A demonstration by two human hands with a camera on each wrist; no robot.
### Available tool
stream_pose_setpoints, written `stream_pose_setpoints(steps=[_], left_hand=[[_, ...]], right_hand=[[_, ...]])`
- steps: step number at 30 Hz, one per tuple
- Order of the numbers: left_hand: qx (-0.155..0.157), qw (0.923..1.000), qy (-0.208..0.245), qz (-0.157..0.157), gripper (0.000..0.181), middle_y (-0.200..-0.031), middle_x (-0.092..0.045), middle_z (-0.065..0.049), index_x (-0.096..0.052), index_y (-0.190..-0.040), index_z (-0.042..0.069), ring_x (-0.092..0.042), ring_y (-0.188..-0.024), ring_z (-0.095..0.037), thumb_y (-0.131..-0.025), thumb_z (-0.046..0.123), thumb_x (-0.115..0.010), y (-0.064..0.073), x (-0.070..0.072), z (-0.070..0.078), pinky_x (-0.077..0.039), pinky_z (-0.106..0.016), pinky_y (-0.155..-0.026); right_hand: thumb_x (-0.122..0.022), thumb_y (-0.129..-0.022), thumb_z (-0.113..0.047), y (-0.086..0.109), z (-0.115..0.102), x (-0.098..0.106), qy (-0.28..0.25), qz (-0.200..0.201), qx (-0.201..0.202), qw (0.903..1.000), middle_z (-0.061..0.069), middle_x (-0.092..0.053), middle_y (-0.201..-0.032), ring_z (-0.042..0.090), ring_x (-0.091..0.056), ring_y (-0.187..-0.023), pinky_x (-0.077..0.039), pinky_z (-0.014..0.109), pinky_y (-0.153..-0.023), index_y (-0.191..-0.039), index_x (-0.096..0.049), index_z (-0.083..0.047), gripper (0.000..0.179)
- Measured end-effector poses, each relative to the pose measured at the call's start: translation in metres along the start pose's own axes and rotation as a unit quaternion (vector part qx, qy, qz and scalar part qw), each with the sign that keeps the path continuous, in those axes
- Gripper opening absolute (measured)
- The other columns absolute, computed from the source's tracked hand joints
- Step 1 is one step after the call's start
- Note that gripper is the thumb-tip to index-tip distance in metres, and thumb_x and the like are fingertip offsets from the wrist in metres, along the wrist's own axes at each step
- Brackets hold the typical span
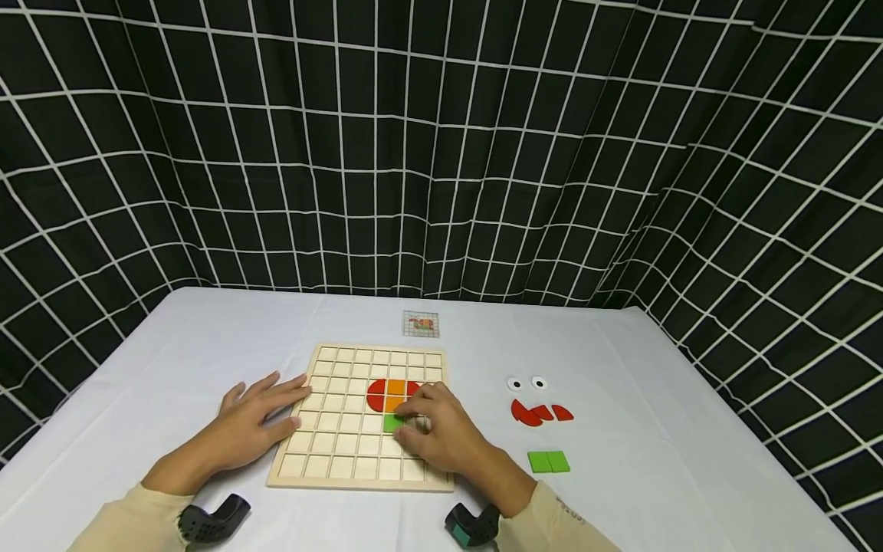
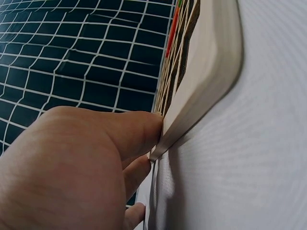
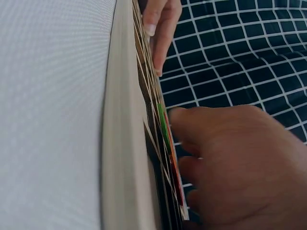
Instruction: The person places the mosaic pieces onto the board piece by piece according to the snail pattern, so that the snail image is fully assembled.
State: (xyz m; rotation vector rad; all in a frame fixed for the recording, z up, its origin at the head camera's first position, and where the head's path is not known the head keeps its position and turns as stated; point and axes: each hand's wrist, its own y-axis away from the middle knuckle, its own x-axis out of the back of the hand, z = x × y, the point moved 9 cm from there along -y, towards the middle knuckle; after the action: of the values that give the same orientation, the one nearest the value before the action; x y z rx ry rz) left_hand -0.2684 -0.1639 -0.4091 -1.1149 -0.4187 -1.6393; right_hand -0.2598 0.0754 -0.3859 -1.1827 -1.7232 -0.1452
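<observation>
A light wooden grid board [image 1: 352, 484] lies flat on the table. My left hand [image 1: 255, 423] rests at its left edge with fingers spread, and in the left wrist view the thumb [image 2: 139, 132] touches the board's side. Over the right part of the board is my right hand [image 1: 441, 433], fingers loosely bent, thumb and forefinger apart beside a green square tile [image 1: 393, 423]. That tile lies in a cell below the orange tiles [image 1: 395, 389]. A red rounded piece [image 1: 375, 395] adjoins the orange on the left; another red piece [image 1: 414, 389] is partly behind the right hand.
On the right lie two eye discs [image 1: 516, 384], several red curved pieces [image 1: 527, 414] and two green squares [image 1: 549, 461]. A small picture card [image 1: 421, 323] lies beyond the board. Black gridded cloth [image 1: 386, 153] hangs behind the white table [image 1: 655, 429].
</observation>
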Motion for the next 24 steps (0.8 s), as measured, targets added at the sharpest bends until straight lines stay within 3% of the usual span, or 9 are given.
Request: stream_pose_setpoints(steps=[4, 9, 12, 18, 24], left_hand=[[-0.005, 1.0000, -0.005, 0.001, 0.042, -0.144, -0.047, -0.009, -0.062, -0.131, 0.012, -0.027, -0.135, -0.046, -0.094, 0.030, -0.062, 0.000, 0.000, 0.001, -0.005, -0.070, -0.100], [-0.002, 1.0000, -0.005, 0.001, 0.041, -0.144, -0.047, -0.008, -0.062, -0.131, 0.013, -0.027, -0.135, -0.046, -0.094, 0.030, -0.062, 0.000, 0.000, 0.000, -0.004, -0.070, -0.100], [-0.005, 1.0000, -0.003, 0.000, 0.041, -0.143, -0.048, -0.009, -0.062, -0.131, 0.012, -0.028, -0.135, -0.047, -0.094, 0.030, -0.062, 0.000, -0.003, 0.002, -0.004, -0.070, -0.100], [-0.011, 0.9999, -0.008, 0.001, 0.042, -0.143, -0.048, -0.010, -0.061, -0.132, 0.010, -0.026, -0.135, -0.047, -0.094, 0.030, -0.062, 0.000, 0.000, 0.003, -0.004, -0.071, -0.100], [-0.004, 1.0000, 0.001, -0.002, 0.043, -0.144, -0.047, -0.011, -0.061, -0.132, 0.010, -0.026, -0.135, -0.047, -0.094, 0.030, -0.062, 0.000, 0.001, -0.001, -0.003, -0.070, -0.100]], right_hand=[[-0.075, -0.081, -0.010, 0.000, -0.003, 0.020, -0.034, 0.066, 0.028, 0.9968, -0.001, -0.062, -0.091, 0.016, -0.049, -0.085, -0.043, 0.028, -0.070, -0.094, -0.075, -0.008, 0.013], [-0.075, -0.080, -0.003, 0.005, 0.010, 0.051, -0.044, 0.124, 0.004, 0.9913, -0.005, -0.063, -0.092, 0.016, -0.052, -0.090, -0.045, 0.034, -0.076, -0.095, -0.075, -0.007, 0.015], [-0.076, -0.079, -0.001, 0.016, 0.025, 0.070, -0.037, 0.141, -0.021, 0.9891, -0.004, -0.064, -0.091, 0.013, -0.053, -0.094, -0.045, 0.037, -0.079, -0.097, -0.074, -0.006, 0.019], [-0.075, -0.079, 0.002, 0.040, 0.050, 0.101, -0.024, 0.158, -0.036, 0.9865, 0.001, -0.065, -0.094, 0.018, -0.053, -0.093, -0.044, 0.046, -0.071, -0.101, -0.074, -0.008, 0.024], [-0.072, -0.081, 0.006, 0.067, 0.075, 0.126, -0.005, 0.145, -0.063, 0.9873, 0.000, -0.064, -0.099, 0.020, -0.051, -0.094, -0.048, 0.043, -0.070, -0.106, -0.073, -0.008, 0.028]])
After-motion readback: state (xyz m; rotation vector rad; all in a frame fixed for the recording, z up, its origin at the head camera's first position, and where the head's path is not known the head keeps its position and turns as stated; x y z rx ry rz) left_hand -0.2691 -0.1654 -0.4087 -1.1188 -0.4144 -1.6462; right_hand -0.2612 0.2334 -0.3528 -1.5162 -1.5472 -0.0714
